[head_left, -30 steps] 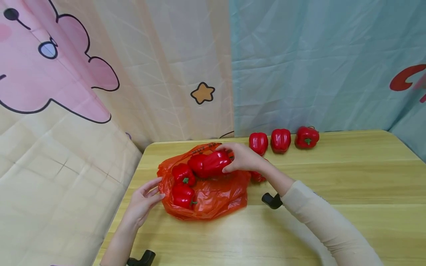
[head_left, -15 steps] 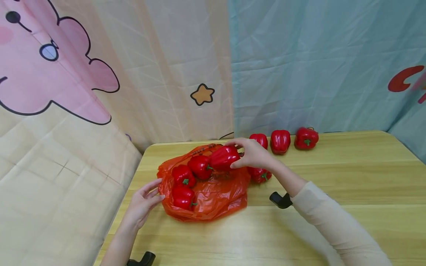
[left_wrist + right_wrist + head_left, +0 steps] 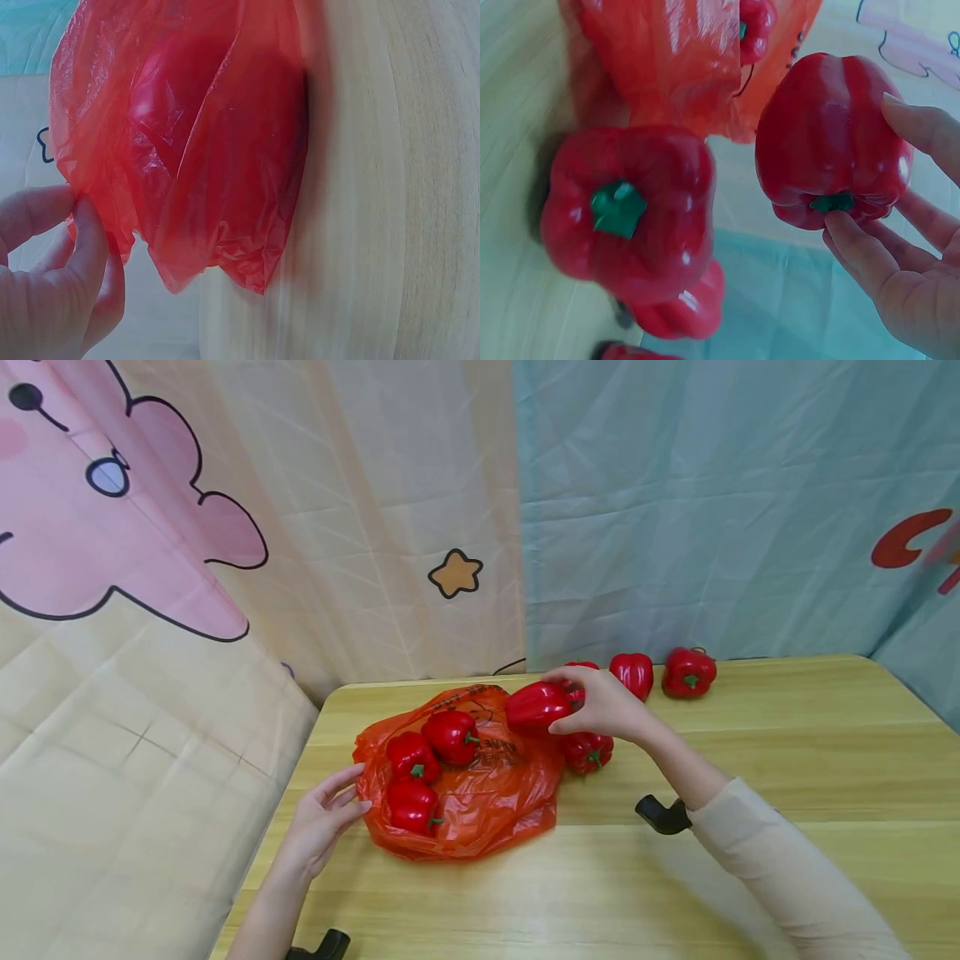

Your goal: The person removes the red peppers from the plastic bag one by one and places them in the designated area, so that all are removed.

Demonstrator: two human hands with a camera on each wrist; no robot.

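Note:
My right hand (image 3: 603, 706) grips a glossy red bell pepper (image 3: 538, 706) above the right rim of the orange plastic bag (image 3: 495, 810). In the right wrist view, fingers and thumb surround this pepper (image 3: 832, 135), its green stem end turned toward the fingers. At the bag's left edge, my left hand (image 3: 318, 818) pinches the thin plastic, as the left wrist view shows at the bag (image 3: 187, 187). Three red bell peppers lie in the bag, among them a back one (image 3: 452, 737), a middle one (image 3: 412, 756) and a front one (image 3: 412, 804).
Right of the bag lies another bell pepper (image 3: 587, 752). A row of peppers lies along the table's back edge, including a middle one (image 3: 632, 675) and a right one (image 3: 689, 673); one is partly hidden by my right hand. A printed curtain (image 3: 637, 527) hangs behind the wooden table (image 3: 787, 760).
My right hand has carried the bell pepper rightward, away from the peppers in the bag, uncovering the back one. My left hand has stayed at the bag's edge.

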